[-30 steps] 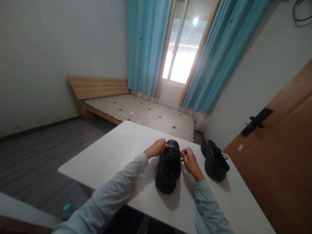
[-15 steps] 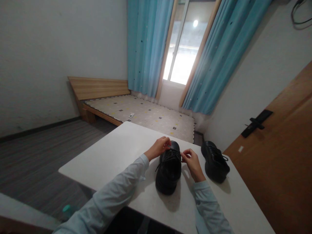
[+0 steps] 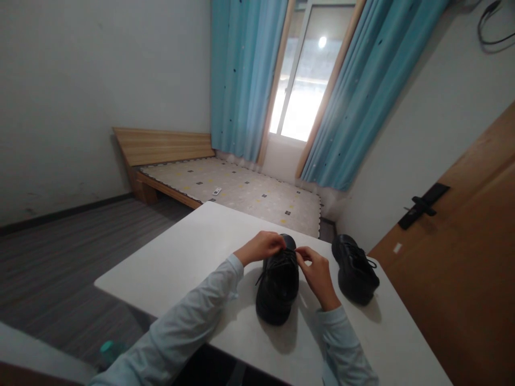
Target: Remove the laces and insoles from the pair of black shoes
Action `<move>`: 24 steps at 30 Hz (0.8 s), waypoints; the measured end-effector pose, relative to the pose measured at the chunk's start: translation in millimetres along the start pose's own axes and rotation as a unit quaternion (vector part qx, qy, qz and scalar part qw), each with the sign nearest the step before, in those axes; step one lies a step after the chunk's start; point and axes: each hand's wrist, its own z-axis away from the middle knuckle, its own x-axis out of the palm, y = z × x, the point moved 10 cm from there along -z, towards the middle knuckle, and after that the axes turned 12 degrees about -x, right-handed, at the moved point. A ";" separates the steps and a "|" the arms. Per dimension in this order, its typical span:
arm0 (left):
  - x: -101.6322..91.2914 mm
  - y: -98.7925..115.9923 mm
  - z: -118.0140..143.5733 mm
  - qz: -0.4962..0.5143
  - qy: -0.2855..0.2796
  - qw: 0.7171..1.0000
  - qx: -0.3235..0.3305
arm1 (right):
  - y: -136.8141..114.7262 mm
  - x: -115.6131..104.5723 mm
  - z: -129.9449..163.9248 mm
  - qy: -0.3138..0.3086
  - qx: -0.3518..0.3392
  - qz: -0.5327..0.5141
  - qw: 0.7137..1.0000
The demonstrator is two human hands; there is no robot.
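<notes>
A black lace-up shoe [image 3: 277, 300] stands on the white table [image 3: 169, 268], its toe pointing away from me and its heel towards me. From the left, my left hand [image 3: 263, 246] reaches over the front of the shoe, fingers pinched at the black shoelace [image 3: 282, 259] near the toe. My right hand [image 3: 316, 271] is on the other side, thumb and forefinger pressed together on the lace at the shoe's right edge. The lace between the fingertips is too dark and thin to follow. A matching black shoe [image 3: 356, 276] stands to the right, untouched.
Beyond the table is a bed [image 3: 249, 187] with a small white object [image 3: 217, 191] on it. A wooden door [image 3: 462, 257] with a black handle stands at the right. Blue curtains [image 3: 245, 80] flank the window. A dark object [image 3: 225, 367] sits at the near table edge.
My right hand has moved up and left, onto the laces. My left hand has shifted slightly right and down, bringing the fingertips closer together. Both shoes stay in place.
</notes>
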 end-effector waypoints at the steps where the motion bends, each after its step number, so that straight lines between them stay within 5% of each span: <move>1: 0.4 0.3 0.1 -0.001 -0.001 1.000 0.001 | -3.7 0.7 -0.2 -0.009 -0.006 0.011 1.000; 10: 8.2 -5.0 -3.8 -0.024 -0.006 1.000 -0.012 | -6.0 12.1 -3.3 -0.032 -0.032 0.011 0.999; 24: 11.1 -11.9 -3.9 -0.041 -0.003 0.998 -0.048 | 17.1 0.6 3.6 0.047 0.028 -0.050 0.997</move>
